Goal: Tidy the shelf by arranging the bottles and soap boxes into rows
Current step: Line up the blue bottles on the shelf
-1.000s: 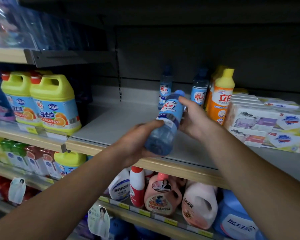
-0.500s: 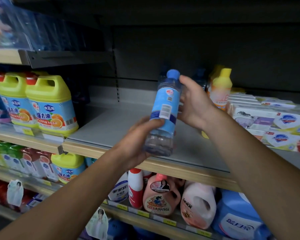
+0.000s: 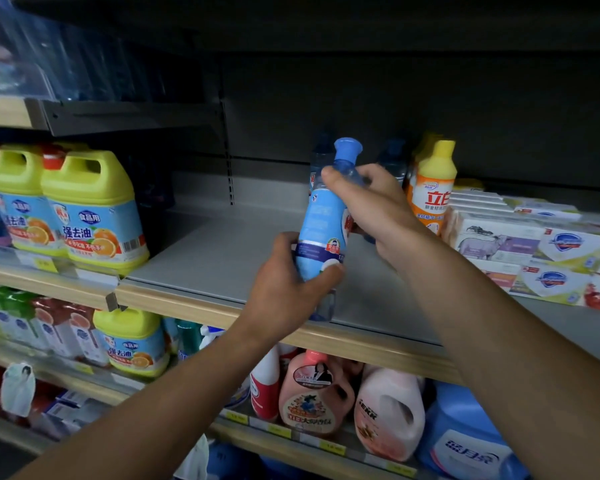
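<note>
Since the earlier frames the blue bottle [image 3: 321, 223] has swung from a tilt to nearly upright, and the right hand [image 3: 371, 206] has climbed from beside the label to the neck just under the cap, while the left hand [image 3: 291, 282] now wraps lower round the base. Both hands curl round the bottle: the left with thumb and fingers closed about its bottom part, the right pinching its shoulder. The bottle hangs above the front edge of the grey shelf [image 3: 222, 258], its base hidden behind the left hand, so whether it touches the board cannot be told. The likely trouble lies in the setting-down: so near the lip, a base landing half on the wooden edge could tip forward onto the goods below. Carried back toward the two dark-capped bottles [image 3: 392, 161] and the orange bottle [image 3: 432, 192], the right forearm may brush these and topple them. The stacked soap boxes [image 3: 520, 247] sit close to that elbow's path too.
</note>
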Available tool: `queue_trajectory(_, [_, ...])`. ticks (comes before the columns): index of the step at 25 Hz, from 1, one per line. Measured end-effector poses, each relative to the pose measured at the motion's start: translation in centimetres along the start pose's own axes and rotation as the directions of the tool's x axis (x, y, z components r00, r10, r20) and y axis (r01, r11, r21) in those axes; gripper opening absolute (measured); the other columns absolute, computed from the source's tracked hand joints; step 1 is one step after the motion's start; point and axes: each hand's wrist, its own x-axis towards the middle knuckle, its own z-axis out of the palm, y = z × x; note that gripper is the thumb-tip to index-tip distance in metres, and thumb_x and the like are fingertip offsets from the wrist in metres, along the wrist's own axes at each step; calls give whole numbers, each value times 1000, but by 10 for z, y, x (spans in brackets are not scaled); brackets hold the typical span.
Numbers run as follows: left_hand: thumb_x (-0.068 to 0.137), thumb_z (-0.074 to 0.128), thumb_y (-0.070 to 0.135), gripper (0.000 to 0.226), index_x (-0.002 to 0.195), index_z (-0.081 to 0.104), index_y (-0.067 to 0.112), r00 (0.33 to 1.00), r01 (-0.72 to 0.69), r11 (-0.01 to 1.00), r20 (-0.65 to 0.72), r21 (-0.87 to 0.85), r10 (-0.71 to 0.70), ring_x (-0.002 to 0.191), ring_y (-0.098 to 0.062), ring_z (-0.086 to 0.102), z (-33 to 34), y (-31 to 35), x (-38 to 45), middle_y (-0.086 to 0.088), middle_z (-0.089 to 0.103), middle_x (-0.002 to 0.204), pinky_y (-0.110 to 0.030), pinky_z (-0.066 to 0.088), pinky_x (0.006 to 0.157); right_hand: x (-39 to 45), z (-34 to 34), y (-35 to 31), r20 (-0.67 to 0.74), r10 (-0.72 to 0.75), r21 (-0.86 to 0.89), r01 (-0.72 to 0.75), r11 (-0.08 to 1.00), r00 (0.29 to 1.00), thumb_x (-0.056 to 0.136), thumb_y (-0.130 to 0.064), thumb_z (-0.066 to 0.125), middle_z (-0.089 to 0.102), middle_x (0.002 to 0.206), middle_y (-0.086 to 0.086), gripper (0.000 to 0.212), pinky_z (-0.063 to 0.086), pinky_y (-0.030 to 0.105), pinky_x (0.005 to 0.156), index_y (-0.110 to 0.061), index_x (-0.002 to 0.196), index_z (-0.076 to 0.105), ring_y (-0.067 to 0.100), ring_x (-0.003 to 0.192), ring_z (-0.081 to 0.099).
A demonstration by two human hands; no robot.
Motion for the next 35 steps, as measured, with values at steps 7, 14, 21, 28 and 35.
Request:
queue_trajectory(7, [69, 63, 33, 41, 79, 75, -6, 691, 722, 346, 647, -600, -321, 64, -31, 69, -20, 40, -2, -20, 70, 82, -41, 59, 61, 6, -11, 30, 425, 355, 419, -529, 738, 833, 91, -48, 57, 64, 126, 20, 52, 59, 43, 78, -13, 129, 58, 29, 103, 69])
queue_trajectory(14, [63, 66, 30, 48, 95, 68, -4, 687, 725, 233, 660, -648, -302, 67, -33, 68, -13, 44, 4, -22, 69, 87, -47, 59, 62, 0, 1, 44, 435, 440, 344, -597, 725, 785, 91, -52, 57, 76, 88, 10, 44, 59, 35, 55, -13, 110, 66, 23, 74, 74])
queue_trajectory(21, [73, 72, 45, 44, 107, 64, 17, 951, 136, 954, 304, -268, -51, 88, -21, 71, -9, -2, 22, -3, 75, 95, -37, 60, 80, 15, -10, 23, 293, -72, 527, -98, 844, 953, 94, -29, 55, 69, 111, 8, 29, 54, 42, 88, -19, 120, 62, 24, 101, 66])
queue_trajectory(28, [79, 79, 22, 44, 117, 58, 21, 991, -79, 994, 101, -69, 86, 97, -7, 66, 7, -63, 56, 8, 70, 105, -35, 55, 88, 8, 3, 23, 406, -296, 165, 249, 954, 865, 91, -23, 61, 62, 121, -24, 44, 50, 14, 88, -47, 125, 48, -4, 113, 59])
queue_trajectory(35, [79, 79, 24, 43, 116, 57, 25, 995, -67, 998, 69, -5, 68, 101, -11, 63, 15, -89, 87, 6, 65, 112, -37, 53, 94, 32, -3, 80, 265, -129, -280, 204, 938, 956, 96, -49, 48, 49, 142, -16, 49, 39, 25, 95, -39, 143, 40, 4, 122, 52])
